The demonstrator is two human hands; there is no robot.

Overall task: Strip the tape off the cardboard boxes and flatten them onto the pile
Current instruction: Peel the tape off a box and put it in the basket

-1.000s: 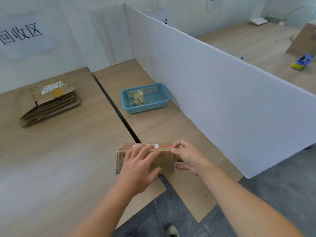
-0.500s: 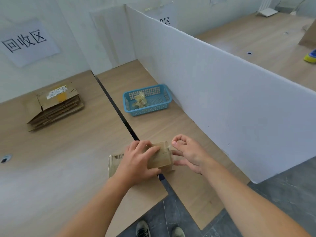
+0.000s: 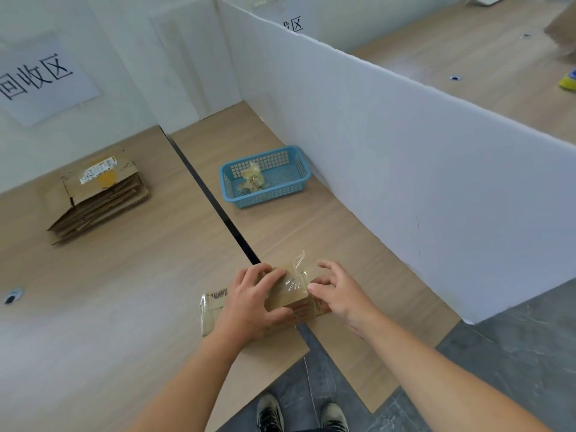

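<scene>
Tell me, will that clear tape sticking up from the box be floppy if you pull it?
Probably floppy: the loose tape curls and crinkles above the box. Likely very light and clingy, since old tape in the blue basket sits scrunched in a wad. It may stick to itself.

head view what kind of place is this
Probably a cardboard recycling workstation: a pile of flattened cardboard sits on the wooden table, a blue basket holds wadded tape, and the left hand grips a taped box.
</scene>
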